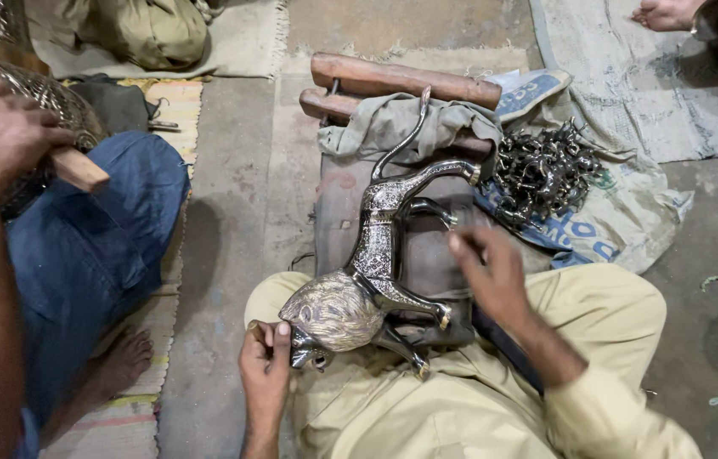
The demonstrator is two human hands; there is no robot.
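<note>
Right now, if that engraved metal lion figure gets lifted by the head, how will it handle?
The metal lion figure looks solid, so probably stiff and heavy for its size. Its polished surface may be slippery under the left hand. Its thin curved tail and legs could snag the cloth.

Silver engraved lion figure [359,280]; khaki trousers [495,391]; blue jeans [96,246]
</note>
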